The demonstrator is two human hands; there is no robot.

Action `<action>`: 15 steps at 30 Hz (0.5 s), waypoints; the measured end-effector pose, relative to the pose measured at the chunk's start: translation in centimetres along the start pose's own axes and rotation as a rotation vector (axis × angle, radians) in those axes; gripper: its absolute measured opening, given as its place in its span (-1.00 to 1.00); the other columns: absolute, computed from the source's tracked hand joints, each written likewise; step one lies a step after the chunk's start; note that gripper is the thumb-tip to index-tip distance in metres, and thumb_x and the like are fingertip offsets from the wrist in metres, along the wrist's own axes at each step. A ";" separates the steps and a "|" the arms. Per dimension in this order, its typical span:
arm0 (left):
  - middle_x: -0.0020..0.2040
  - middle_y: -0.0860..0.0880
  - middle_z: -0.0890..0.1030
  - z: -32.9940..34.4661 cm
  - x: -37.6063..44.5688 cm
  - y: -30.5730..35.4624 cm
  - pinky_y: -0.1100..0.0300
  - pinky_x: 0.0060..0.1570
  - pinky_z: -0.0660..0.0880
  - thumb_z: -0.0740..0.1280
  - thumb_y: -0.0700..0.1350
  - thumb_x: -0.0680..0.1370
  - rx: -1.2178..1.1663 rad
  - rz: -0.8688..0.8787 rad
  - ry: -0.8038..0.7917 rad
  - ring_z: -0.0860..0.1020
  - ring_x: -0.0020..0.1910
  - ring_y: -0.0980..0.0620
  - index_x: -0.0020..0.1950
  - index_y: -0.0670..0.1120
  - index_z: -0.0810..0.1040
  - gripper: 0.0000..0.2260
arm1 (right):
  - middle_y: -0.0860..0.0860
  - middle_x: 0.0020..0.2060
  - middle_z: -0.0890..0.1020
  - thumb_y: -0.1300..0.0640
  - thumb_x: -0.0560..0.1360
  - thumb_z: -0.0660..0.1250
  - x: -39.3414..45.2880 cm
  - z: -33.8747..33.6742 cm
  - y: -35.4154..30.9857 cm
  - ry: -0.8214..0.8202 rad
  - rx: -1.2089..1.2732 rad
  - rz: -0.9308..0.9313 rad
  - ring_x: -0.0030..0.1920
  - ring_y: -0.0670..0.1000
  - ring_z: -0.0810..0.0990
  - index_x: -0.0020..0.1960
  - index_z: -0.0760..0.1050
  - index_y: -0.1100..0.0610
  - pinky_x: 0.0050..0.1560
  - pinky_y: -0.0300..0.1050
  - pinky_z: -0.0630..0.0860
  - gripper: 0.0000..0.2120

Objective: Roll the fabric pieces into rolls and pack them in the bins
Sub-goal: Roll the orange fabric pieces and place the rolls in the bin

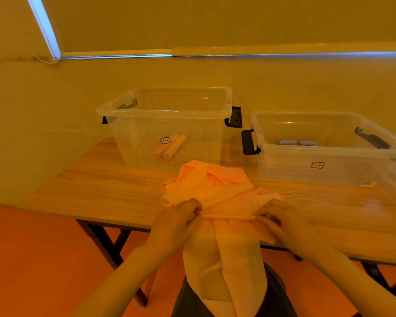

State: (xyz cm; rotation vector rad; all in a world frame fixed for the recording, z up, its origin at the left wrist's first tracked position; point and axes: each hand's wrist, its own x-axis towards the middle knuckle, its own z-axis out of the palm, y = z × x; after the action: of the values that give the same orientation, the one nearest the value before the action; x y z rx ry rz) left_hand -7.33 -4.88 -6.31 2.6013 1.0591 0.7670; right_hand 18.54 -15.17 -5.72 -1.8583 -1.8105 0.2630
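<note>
Peach fabric (224,248) draped off table edge, left hand (176,223) and right hand (281,223) pinching it, grip tight

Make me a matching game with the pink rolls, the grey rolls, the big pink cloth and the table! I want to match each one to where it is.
Things:
1. pink rolls
2. grey rolls
3. big pink cloth
4. table

Places:
A. in the right bin
B. under both bins
C. in the left bin
D. gripped by both hands, left and right

Pairs: 1-C, 2-A, 3-D, 4-B
</note>
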 end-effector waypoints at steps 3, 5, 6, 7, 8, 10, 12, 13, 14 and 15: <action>-0.07 0.14 0.57 -1.0 0.8 0.3 0.19 -0.31 0.50 0.34 -0.10 0.53 -0.096 -0.034 0.017 0.48 -0.33 0.25 0.02 0.05 0.49 -0.90 | -0.26 -0.12 0.45 0.08 0.53 0.30 0.8 -0.8 -0.6 0.000 0.001 0.039 -0.17 -0.33 0.40 0.02 0.53 -0.10 -0.21 -0.50 0.35 -0.89; -0.14 0.18 0.54 -1.7 1.8 0.6 0.15 -0.32 0.54 0.34 -0.13 0.53 -0.176 -0.084 0.012 0.55 -0.35 0.19 -0.03 0.08 0.46 -0.87 | -0.24 -0.16 0.50 0.09 0.53 0.30 1.8 -1.6 -1.1 0.022 0.081 0.070 -0.20 -0.25 0.48 0.00 0.52 -0.10 -0.26 -0.45 0.37 -0.89; -0.16 0.19 0.53 -2.1 2.5 0.7 0.11 -0.32 0.56 0.34 -0.16 0.53 -0.215 -0.105 0.016 0.58 -0.36 0.15 -0.05 0.09 0.44 -0.85 | -0.21 -0.19 0.53 0.11 0.53 0.31 2.4 -2.1 -1.4 0.040 0.142 0.093 -0.22 -0.20 0.52 -0.01 0.52 -0.09 -0.27 -0.42 0.40 -0.89; -0.17 0.19 0.54 -2.6 3.2 0.8 0.07 -0.30 0.58 0.34 -0.19 0.53 -0.249 -0.123 0.023 0.59 -0.36 0.13 -0.06 0.08 0.44 -0.83 | -0.16 -0.22 0.56 0.13 0.52 0.31 3.2 -2.7 -1.7 0.055 0.198 0.120 -0.24 -0.15 0.56 0.00 0.53 -0.05 -0.27 -0.38 0.44 -0.89; -0.17 0.18 0.55 -3.1 4.1 1.0 0.06 -0.29 0.59 0.34 -0.21 0.53 -0.278 -0.142 0.032 0.61 -0.35 0.11 -0.06 0.07 0.44 -0.82 | -0.11 -0.23 0.59 0.15 0.52 0.31 4.0 -3.2 -2.0 0.065 0.243 0.143 -0.25 -0.11 0.58 0.02 0.54 -0.02 -0.26 -0.35 0.47 -0.88; -0.15 0.11 0.56 -4.4 6.1 1.3 0.08 -0.29 0.61 0.33 -0.25 0.53 -0.345 -0.178 0.054 0.62 -0.33 0.09 -0.06 0.05 0.45 -0.81 | -0.03 -0.23 0.62 0.17 0.52 0.30 6.0 -4.4 -2.7 0.081 0.308 0.170 -0.24 -0.07 0.60 0.03 0.56 0.05 -0.26 -0.33 0.51 -0.88; -0.11 0.04 0.54 -5.8 8.3 1.6 0.11 -0.31 0.62 0.33 -0.26 0.53 -0.408 -0.221 0.091 0.64 -0.32 0.07 -0.05 0.01 0.46 -0.83 | 0.01 -0.22 0.61 0.20 0.52 0.30 8.0 -5.5 -3.2 0.127 0.369 0.177 -0.26 -0.05 0.60 0.05 0.57 0.13 -0.29 -0.30 0.54 -0.87; -0.10 0.01 0.55 -6.5 9.5 1.7 0.12 -0.29 0.62 0.33 -0.26 0.53 -0.444 -0.244 0.110 0.64 -0.30 0.05 -0.06 0.00 0.46 -0.84 | 0.02 -0.21 0.61 0.21 0.52 0.30 9.0 -6.1 -3.5 0.161 0.396 0.173 -0.27 -0.05 0.59 0.05 0.57 0.15 -0.32 -0.29 0.54 -0.87; -0.08 -0.02 0.56 -7.1 10.5 1.9 0.12 -0.25 0.63 0.33 -0.26 0.53 -0.491 -0.263 0.132 0.65 -0.27 0.03 -0.07 0.00 0.47 -0.84 | 0.03 -0.21 0.60 0.21 0.53 0.30 9.8 -6.6 -3.9 0.196 0.429 0.170 -0.29 -0.06 0.59 0.04 0.57 0.15 -0.35 -0.29 0.54 -0.88; -0.06 -0.05 0.57 -7.7 11.4 2.0 0.13 -0.21 0.63 0.33 -0.26 0.53 -0.540 -0.277 0.155 0.65 -0.23 0.02 -0.07 0.00 0.49 -0.85 | 0.03 -0.21 0.60 0.21 0.53 0.30 10.5 -7.2 -4.3 0.231 0.479 0.170 -0.31 -0.08 0.59 0.03 0.56 0.15 -0.37 -0.31 0.54 -0.89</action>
State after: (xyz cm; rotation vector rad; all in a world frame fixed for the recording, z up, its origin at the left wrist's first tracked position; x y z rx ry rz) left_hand -3.55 1.79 5.28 1.9264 1.0442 1.0268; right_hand 19.19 -6.80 4.78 -1.6208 -1.2978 0.4766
